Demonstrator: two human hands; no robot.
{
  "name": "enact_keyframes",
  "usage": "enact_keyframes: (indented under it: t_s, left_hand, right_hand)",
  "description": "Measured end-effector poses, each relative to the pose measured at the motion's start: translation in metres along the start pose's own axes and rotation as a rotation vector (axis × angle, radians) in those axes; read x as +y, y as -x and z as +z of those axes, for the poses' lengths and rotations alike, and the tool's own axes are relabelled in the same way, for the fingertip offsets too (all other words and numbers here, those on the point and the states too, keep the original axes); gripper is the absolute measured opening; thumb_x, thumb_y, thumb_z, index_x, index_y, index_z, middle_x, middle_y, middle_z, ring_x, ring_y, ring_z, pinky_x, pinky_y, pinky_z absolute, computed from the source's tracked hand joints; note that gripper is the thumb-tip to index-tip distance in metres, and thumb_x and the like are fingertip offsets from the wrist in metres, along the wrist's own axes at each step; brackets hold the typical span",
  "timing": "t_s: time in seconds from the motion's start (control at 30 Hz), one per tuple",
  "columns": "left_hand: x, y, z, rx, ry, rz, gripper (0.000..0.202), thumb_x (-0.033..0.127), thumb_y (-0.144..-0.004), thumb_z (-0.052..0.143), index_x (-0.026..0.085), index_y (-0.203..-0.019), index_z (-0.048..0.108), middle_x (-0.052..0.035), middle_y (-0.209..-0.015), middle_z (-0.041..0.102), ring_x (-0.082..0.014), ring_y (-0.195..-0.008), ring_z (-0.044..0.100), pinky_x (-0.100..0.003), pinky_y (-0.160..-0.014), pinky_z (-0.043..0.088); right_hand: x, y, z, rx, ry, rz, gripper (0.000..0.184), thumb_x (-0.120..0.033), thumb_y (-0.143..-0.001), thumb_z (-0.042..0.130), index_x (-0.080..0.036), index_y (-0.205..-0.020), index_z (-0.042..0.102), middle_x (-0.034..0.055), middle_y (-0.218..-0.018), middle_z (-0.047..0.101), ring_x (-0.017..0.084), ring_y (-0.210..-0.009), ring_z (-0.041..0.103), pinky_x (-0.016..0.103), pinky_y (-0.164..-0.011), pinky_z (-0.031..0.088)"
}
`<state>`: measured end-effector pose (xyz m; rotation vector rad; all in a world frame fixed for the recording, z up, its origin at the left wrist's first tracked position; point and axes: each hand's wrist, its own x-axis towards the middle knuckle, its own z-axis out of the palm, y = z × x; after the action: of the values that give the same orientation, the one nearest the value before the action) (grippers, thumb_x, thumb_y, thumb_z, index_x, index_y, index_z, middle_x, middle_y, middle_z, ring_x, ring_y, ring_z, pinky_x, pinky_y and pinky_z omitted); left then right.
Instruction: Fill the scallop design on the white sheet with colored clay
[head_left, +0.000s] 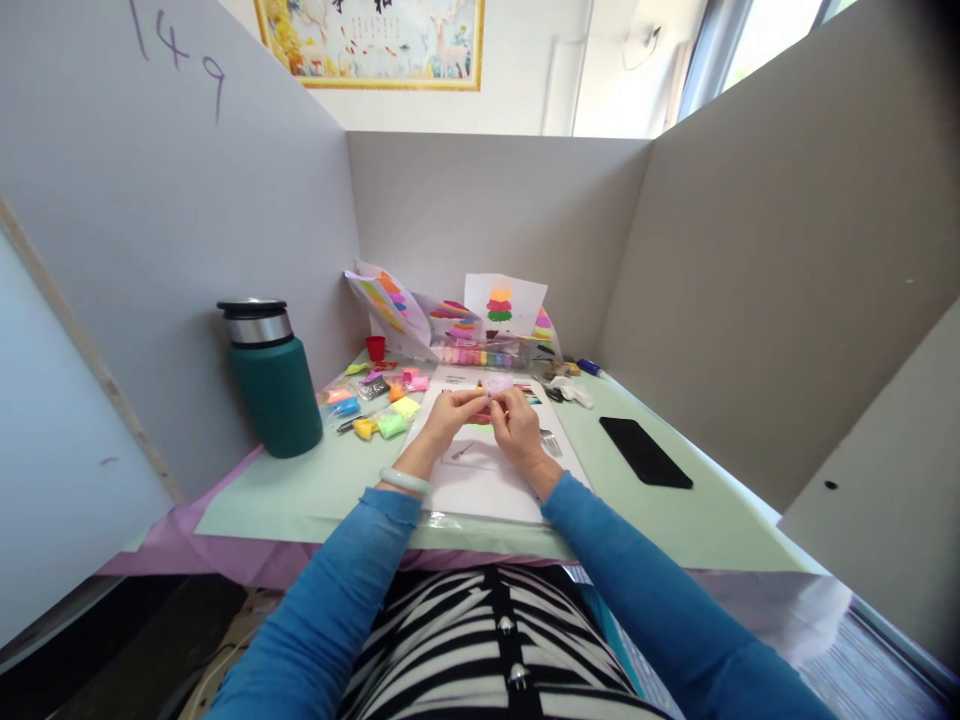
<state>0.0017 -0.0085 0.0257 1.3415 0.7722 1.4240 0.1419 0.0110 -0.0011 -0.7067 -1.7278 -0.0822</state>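
Over the white sheet [480,490], my left hand [448,415] and my right hand [517,428] meet with fingertips pinched together. Between them is a small pale pink, see-through piece [498,383] that looks like a thin plastic bag; its contents are too small to make out. Just behind and below the fingers, bits of red and yellow-green show on the sheet, partly hidden by the hands. A fork [551,442] lies right beside my right hand. Between my wrists lies a small thin dark tool [463,452].
Several bright clay packets [391,425] lie left of the sheet, with a red cup [376,348] behind. A green bottle [276,390] stands at far left, a black phone [646,453] lies right. Painted papers [506,305] lean at the back. Grey partitions [495,200] enclose the table.
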Motion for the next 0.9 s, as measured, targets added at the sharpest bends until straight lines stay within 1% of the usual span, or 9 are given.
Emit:
enact_keyframes:
  t_s: [0.1, 0.23, 0.33, 0.47, 0.57, 0.67, 0.77, 0.9]
  left_hand:
    - [-0.0008, -0.0007, 0.0015, 0.031, -0.020, 0.007, 0.039, 0.039, -0.056, 0.083, 0.012, -0.083, 0.076, -0.0076, -0.082, 0.074, -0.0194, -0.075, 0.068, -0.039, -0.077, 0.057]
    - [-0.0027, -0.0020, 0.0029, 0.036, -0.048, 0.045, 0.039, 0.041, -0.057, 0.082, 0.012, -0.083, 0.075, -0.0076, -0.082, 0.074, -0.0213, -0.077, 0.068, -0.041, -0.077, 0.057]
    - [-0.0035, -0.0029, 0.0031, 0.053, -0.055, 0.064, 0.040, 0.043, -0.057, 0.081, 0.012, -0.082, 0.075, -0.0074, -0.082, 0.074, -0.0222, -0.078, 0.068, -0.042, -0.076, 0.057]
    - [-0.0042, -0.0040, 0.0027, 0.077, -0.042, 0.078, 0.039, 0.043, -0.057, 0.080, 0.012, -0.080, 0.072, -0.0054, -0.077, 0.072, -0.0203, -0.073, 0.067, -0.040, -0.072, 0.058]
    - [-0.0054, -0.0049, 0.0030, 0.073, -0.045, 0.098, 0.036, 0.040, -0.057, 0.080, 0.013, -0.076, 0.066, -0.0026, -0.071, 0.070, -0.0181, -0.069, 0.067, -0.037, -0.070, 0.058]
    - [-0.0064, -0.0049, 0.0044, 0.063, -0.078, 0.122, 0.034, 0.037, -0.058, 0.080, 0.013, -0.073, 0.062, -0.0015, -0.069, 0.069, -0.0165, -0.068, 0.067, -0.035, -0.069, 0.057]
    - [-0.0058, -0.0035, 0.0058, 0.054, -0.095, 0.130, 0.033, 0.037, -0.060, 0.079, 0.013, -0.075, 0.063, -0.0022, -0.071, 0.069, -0.0162, -0.068, 0.067, -0.034, -0.069, 0.057]
    - [-0.0032, -0.0015, 0.0063, 0.053, -0.095, 0.122, 0.034, 0.040, -0.062, 0.077, 0.012, -0.078, 0.065, -0.0024, -0.071, 0.069, -0.0160, -0.069, 0.066, -0.035, -0.071, 0.058]
  right_hand:
    - [0.0003, 0.0006, 0.0005, -0.008, 0.016, 0.008, 0.017, -0.025, -0.092, 0.042, -0.022, -0.077, 0.049, 0.0032, -0.075, 0.053, 0.018, -0.072, 0.051, 0.031, -0.066, 0.040]
    - [-0.0007, 0.0016, 0.0010, -0.019, 0.029, 0.033, 0.017, -0.028, -0.091, 0.046, -0.022, -0.076, 0.051, 0.0035, -0.077, 0.055, 0.018, -0.072, 0.052, 0.030, -0.064, 0.040]
    - [-0.0023, 0.0015, 0.0009, -0.013, 0.042, 0.025, 0.014, -0.027, -0.091, 0.047, -0.021, -0.079, 0.052, 0.0039, -0.078, 0.056, 0.018, -0.073, 0.053, 0.029, -0.063, 0.040]
    - [-0.0058, 0.0008, -0.0002, -0.010, 0.047, 0.013, 0.013, -0.027, -0.091, 0.047, -0.022, -0.081, 0.053, 0.0041, -0.079, 0.057, 0.018, -0.071, 0.053, 0.030, -0.065, 0.041]
    - [-0.0071, 0.0008, -0.0003, -0.013, 0.041, 0.012, 0.014, -0.028, -0.092, 0.047, -0.022, -0.081, 0.052, 0.0037, -0.078, 0.057, 0.017, -0.069, 0.053, 0.030, -0.066, 0.042]
    - [-0.0049, 0.0015, 0.0009, 0.004, 0.056, 0.025, 0.015, -0.030, -0.092, 0.047, -0.022, -0.080, 0.052, 0.0034, -0.077, 0.056, 0.017, -0.069, 0.053, 0.030, -0.065, 0.041]
    - [-0.0013, 0.0021, 0.0021, 0.026, 0.069, 0.032, 0.017, -0.027, -0.093, 0.043, -0.022, -0.079, 0.052, 0.0037, -0.077, 0.057, 0.018, -0.072, 0.054, 0.030, -0.066, 0.041]
    - [0.0009, 0.0021, 0.0020, 0.013, 0.042, 0.016, 0.016, -0.026, -0.094, 0.043, -0.021, -0.082, 0.054, 0.0042, -0.079, 0.059, 0.018, -0.074, 0.055, 0.030, -0.067, 0.042]
